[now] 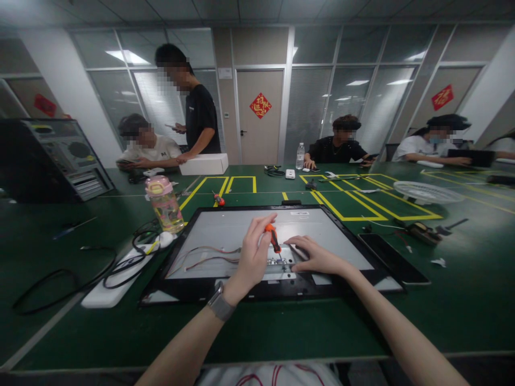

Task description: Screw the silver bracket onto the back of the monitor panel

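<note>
A monitor panel (225, 228) lies face down on the green table, its grey back exposed inside a black frame. My left hand (252, 257) is closed on an orange-handled screwdriver (273, 238) whose tip points down at a small metal board (277, 264) near the panel's front edge. My right hand (316, 256) rests flat beside the board with its fingers spread, pressing on the panel. Thin red and white wires (209, 256) run across the panel toward the board. A watch sits on my left wrist.
A pink-lidded bottle (164, 203) and black cables (120, 262) on a white board are left of the panel. A computer case (60, 158) stands far left. A dark phone-like slab (392, 257), a second screwdriver (218, 199) and a white box (204, 163) lie around. Several people sit or stand at the far side.
</note>
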Action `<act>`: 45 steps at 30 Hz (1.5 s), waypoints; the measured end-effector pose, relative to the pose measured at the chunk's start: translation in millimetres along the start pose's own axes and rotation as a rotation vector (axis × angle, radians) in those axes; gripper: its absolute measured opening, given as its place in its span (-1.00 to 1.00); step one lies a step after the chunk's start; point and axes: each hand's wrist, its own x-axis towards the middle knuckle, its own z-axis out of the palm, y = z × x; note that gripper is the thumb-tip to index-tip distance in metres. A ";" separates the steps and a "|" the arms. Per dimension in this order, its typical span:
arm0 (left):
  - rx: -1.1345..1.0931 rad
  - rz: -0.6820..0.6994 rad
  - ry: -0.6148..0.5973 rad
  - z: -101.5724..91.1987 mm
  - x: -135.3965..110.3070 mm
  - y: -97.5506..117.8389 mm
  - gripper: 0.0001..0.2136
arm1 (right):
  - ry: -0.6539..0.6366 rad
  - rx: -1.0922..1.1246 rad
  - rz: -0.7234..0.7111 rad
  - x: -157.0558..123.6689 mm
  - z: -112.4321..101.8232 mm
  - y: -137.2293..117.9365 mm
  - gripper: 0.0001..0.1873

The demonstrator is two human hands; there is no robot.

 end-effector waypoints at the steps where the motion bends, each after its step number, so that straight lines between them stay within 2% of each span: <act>1: 0.005 0.018 -0.008 0.1 -0.1 0.7 -0.68 | -0.001 -0.002 0.002 0.0 0.0 0.0 -0.26; 6: 0.089 0.047 0.017 0.8 0.2 2.8 -0.78 | 0.002 -0.011 -0.005 0.4 0.2 1.0 -0.26; 11: 0.026 -0.001 0.013 0.1 1.5 1.5 -0.70 | 0.001 -0.014 -0.013 1.0 -0.3 1.3 -0.27; 16: 0.089 -0.017 0.054 -0.5 3.2 1.3 -0.78 | -0.003 0.000 -0.003 0.5 -1.6 -1.7 -0.27; 22: 0.045 -0.004 -0.010 -1.2 2.2 2.1 -0.67 | 0.000 -0.001 0.000 0.1 -2.1 -4.3 -0.28; 28: 0.094 0.035 0.011 -0.6 1.6 2.5 -0.81 | -0.002 -0.008 -0.001 0.2 -1.8 -3.6 -0.27; 33: 0.035 0.042 -0.029 -2.3 1.3 4.8 -0.70 | -0.010 -0.019 -0.003 0.2 -2.0 -2.8 -0.28; 38: 0.101 0.025 0.035 -2.0 2.7 2.3 -0.81 | 0.002 -0.013 -0.002 0.1 -1.0 -0.6 -0.26; 42: 0.076 0.024 0.008 -2.6 3.1 0.8 -0.73 | -0.001 -0.009 -0.002 0.5 -0.5 1.1 -0.27; 45: 0.072 0.033 0.024 -2.8 3.7 1.4 -0.75 | -0.008 -0.010 -0.007 0.7 -0.7 1.3 -0.27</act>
